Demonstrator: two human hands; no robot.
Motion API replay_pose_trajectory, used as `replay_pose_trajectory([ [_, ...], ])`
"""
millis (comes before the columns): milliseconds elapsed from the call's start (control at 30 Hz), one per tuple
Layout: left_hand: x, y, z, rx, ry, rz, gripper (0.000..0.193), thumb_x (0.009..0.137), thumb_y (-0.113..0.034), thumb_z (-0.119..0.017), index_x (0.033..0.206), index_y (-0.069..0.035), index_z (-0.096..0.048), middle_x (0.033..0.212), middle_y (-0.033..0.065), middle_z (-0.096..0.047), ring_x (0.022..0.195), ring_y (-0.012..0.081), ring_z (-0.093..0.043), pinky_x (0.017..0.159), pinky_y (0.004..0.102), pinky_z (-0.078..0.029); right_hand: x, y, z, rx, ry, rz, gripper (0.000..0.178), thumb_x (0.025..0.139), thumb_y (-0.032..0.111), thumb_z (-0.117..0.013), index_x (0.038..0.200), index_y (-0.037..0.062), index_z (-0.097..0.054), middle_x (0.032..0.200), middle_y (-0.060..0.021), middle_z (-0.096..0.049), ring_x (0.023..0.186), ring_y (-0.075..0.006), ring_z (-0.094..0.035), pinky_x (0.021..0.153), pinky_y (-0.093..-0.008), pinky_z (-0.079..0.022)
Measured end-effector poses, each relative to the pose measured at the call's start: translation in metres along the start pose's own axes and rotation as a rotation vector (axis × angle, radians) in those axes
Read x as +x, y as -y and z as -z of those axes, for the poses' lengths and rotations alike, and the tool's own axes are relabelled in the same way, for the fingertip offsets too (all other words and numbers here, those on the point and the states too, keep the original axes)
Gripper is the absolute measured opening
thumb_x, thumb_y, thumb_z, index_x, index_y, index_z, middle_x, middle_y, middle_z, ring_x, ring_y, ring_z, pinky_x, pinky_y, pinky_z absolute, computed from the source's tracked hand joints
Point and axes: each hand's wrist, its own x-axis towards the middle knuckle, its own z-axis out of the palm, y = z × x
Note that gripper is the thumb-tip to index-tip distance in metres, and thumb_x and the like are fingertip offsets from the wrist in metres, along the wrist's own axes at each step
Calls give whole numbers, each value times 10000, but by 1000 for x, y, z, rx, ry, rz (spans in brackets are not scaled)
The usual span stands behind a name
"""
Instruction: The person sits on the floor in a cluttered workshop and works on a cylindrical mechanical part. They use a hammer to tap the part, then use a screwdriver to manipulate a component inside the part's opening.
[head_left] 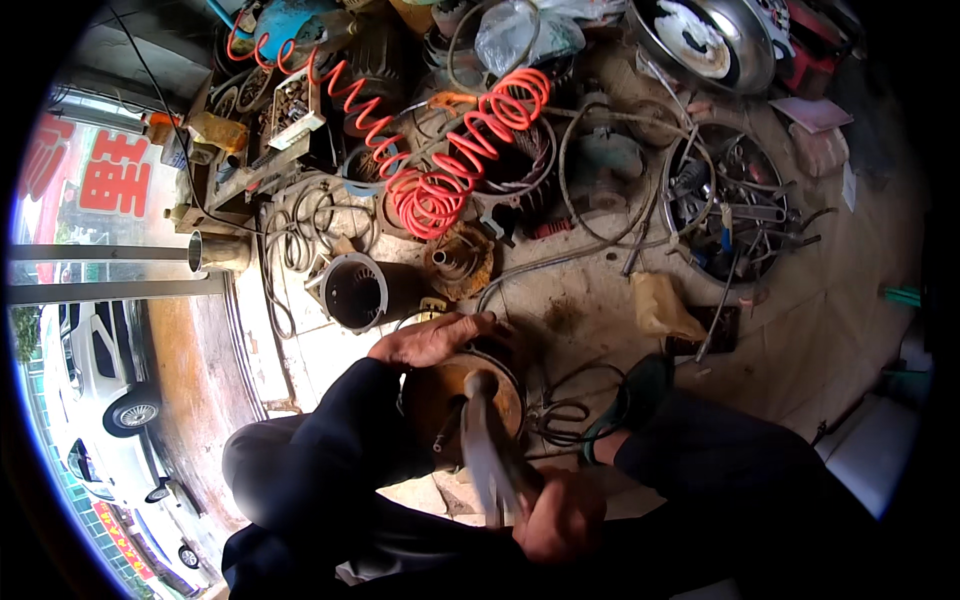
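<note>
My right hand (562,515) is wrapped round the handle of a hammer (482,386), which is smeared by motion. The hammer's head is over the face of a rusty, round motor part (430,400) with a dark hole at its middle. My left hand (432,342) grips the far rim of that part; some of its fingers are hidden. Just beyond stand an open cylindrical motor housing (388,290) and a rusty end cover (468,275) with a short shaft. Thin dark cable (570,412) lies coiled to the right of the round part, near my foot.
Red coiled air hose (430,200) hangs across the far side. A round basin (672,205) full of hand tools stands at the right, near a brown paper-like packet (662,305). A metal bowl (755,50) is at the far right. Loose cables (330,215) litter the tiled floor.
</note>
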Motion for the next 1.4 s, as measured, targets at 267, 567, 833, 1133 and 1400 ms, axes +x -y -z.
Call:
replay_pose_trajectory([
  [267, 2, 44, 11, 26, -64, 143, 637, 1041, -557, -368, 1282, -45, -659, 1415, 120, -562, 1326, 233, -475, 1145, 343, -304, -2, 1, 45, -46, 107, -223, 357, 860, 358, -741, 1006, 56, -617, 845, -145, -686, 790, -359, -690, 673, -471, -548],
  [567, -10, 5, -21, 459, -804, -256, 445, 1026, -363, -527, 1212, 21, -652, 1239, 211, -653, 1182, 344, -610, 1006, 387, -457, -61, -63, 270, 30, -879, -253, 314, 1052, 303, -491, 1035, 12, -607, 637, -39, -539, 501, -175, -507, 477, -323, -386],
  [833, -59, 68, -54, 425, -1220, -168, 448, 1008, -322, -552, 1314, 3, -590, 1288, 239, -620, 1208, 366, -593, 1015, 408, -467, -85, -404, 160, -422, -458, -691, 411, 1017, 387, -518, 1018, -11, -623, 1087, -185, -669, 1041, -312, -637, 835, -435, -503],
  [1133, -65, 97, -128, 109, -1318, -115, 570, 1052, -439, -458, 1452, -34, -460, 1079, 182, -674, 882, 211, -638, 819, 344, -503, -75, -436, 8, -192, -80, -983, 363, 1005, 338, -561, 1038, -18, -629, 1072, -158, -674, 1001, -270, -639, 829, -396, -509],
  [1400, -57, 106, -126, 51, -1371, -147, 558, 1053, -454, -450, 1396, -20, -519, 904, 74, -651, 724, 119, -525, 669, 274, -454, -70, -443, 25, -168, -157, -935, 326, 994, 294, -599, 1055, -24, -635, 1060, -135, -678, 966, -233, -640, 824, -362, -513],
])
